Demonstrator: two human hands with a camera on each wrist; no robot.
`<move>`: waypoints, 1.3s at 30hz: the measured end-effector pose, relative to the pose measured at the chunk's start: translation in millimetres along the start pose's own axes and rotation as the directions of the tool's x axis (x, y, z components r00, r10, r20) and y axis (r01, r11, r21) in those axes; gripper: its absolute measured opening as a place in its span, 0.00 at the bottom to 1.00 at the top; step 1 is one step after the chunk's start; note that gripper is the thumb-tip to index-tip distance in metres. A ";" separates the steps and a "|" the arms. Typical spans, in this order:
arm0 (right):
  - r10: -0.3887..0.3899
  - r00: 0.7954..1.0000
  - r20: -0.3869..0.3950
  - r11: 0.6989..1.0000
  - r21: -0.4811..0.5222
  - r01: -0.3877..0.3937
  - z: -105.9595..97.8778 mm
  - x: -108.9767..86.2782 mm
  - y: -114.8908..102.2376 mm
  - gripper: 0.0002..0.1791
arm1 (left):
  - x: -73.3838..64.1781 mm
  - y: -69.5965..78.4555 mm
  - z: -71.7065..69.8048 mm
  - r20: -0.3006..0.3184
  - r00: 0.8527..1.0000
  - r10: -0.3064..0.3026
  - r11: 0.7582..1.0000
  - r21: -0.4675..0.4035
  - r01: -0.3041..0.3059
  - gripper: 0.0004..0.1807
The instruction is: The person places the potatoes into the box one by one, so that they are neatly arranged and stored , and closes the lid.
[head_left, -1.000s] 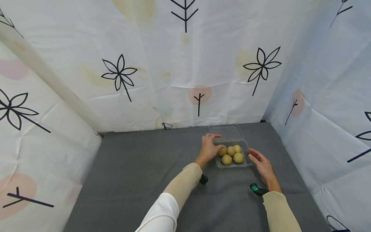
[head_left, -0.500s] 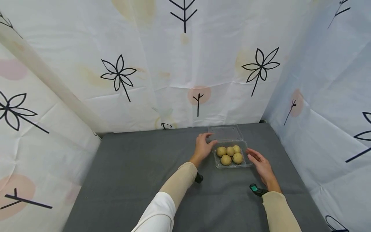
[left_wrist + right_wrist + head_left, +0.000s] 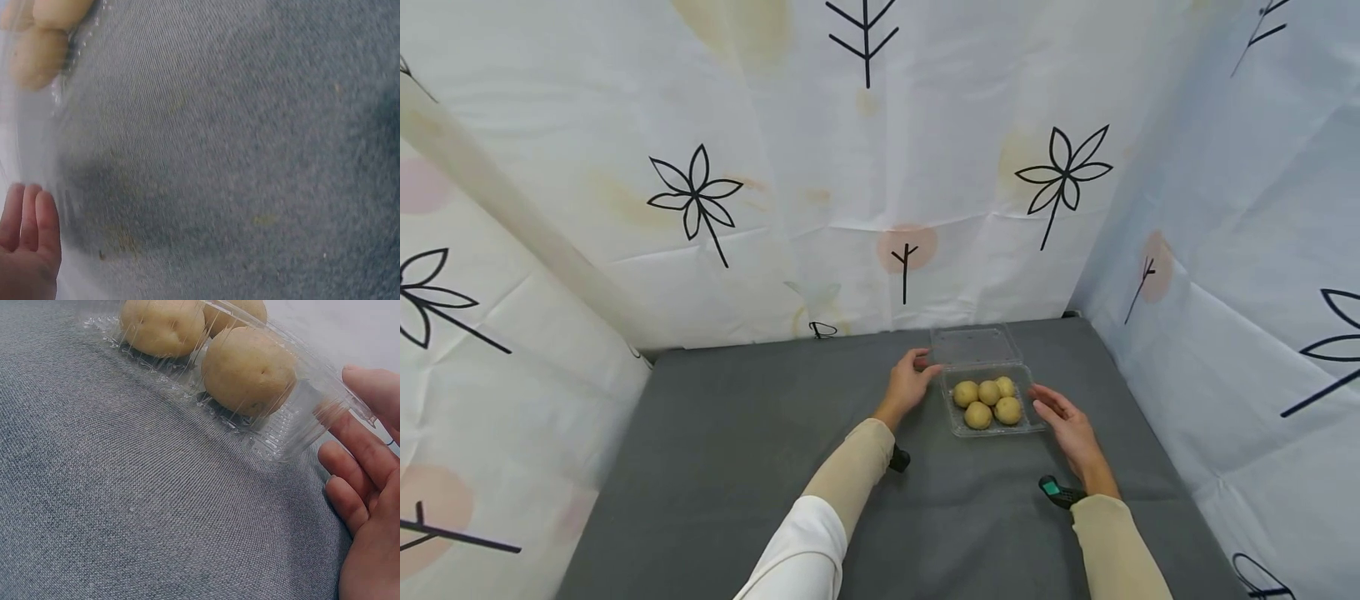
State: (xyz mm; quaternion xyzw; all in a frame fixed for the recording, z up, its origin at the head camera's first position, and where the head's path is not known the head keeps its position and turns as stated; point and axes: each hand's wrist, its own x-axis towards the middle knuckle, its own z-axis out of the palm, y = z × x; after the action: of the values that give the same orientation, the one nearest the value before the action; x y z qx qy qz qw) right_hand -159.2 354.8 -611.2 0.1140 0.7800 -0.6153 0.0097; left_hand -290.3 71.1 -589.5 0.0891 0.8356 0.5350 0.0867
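In the head view, several round, yellowish potatoes (image 3: 978,415) sit in a clear plastic clamshell container (image 3: 958,430) near the back of the table. Its lid (image 3: 976,345) lies folded back behind it. My left hand (image 3: 907,387) hovers just left of the container with fingers spread and nothing held; its fingers (image 3: 47,219) look straight in the left wrist view. At the other end, my right hand (image 3: 1072,431) is beside the container's right wall. Close up in the right wrist view, relaxed fingers (image 3: 369,447) rest right at the clear wall and rim.
Grey cloth covers the table (image 3: 760,450). White patterned curtains (image 3: 790,233) stand behind and at both sides, and the container is close to the back edge. Each wrist wears a black strap device (image 3: 1062,493).
My left hand has drawn back to the left, from over the leftmost potato to outside the container. The right hand stays by the right wall, and the head view has shifted slightly.
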 end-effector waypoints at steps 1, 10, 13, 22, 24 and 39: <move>-0.001 1.000 0.000 1.000 0.005 0.001 0.3 0.1 0.2 0.36 | 0.5 -1.2 -1.3 0.008 1.000 -0.005 1.000 0.004 0.005 0.28; -0.002 1.000 -0.009 1.000 -0.003 0.002 0.8 2.4 3.4 0.35 | 2.4 -3.2 -6.0 0.047 0.998 -0.036 0.999 -0.012 0.036 0.28; -0.008 1.000 -0.006 1.000 -0.001 0.008 1.0 2.0 3.0 0.37 | 2.9 -3.0 -5.1 0.053 0.998 -0.035 0.999 -0.013 0.036 0.28; -0.001 1.000 0.004 1.000 -0.001 0.001 1.2 1.8 0.6 0.35 | 2.5 0.6 -1.6 0.062 0.998 -0.026 0.998 -0.054 0.029 0.27; -0.002 1.000 0.004 1.000 0.000 0.002 1.3 1.8 1.1 0.36 | 1.3 3.0 -1.1 0.064 0.998 -0.023 0.998 -0.057 0.027 0.27; -0.030 0.999 0.012 1.000 0.008 0.030 0.5 0.7 4.8 0.36 | -5.3 15.4 -2.0 0.059 0.998 -0.003 0.994 -0.112 0.009 0.26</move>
State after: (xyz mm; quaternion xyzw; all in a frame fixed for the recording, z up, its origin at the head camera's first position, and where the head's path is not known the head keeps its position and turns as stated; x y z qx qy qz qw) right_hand -159.0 355.5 -616.1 0.0986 0.7791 -0.6191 0.0047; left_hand -284.7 74.4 -574.5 0.0973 0.8015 0.5782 0.1178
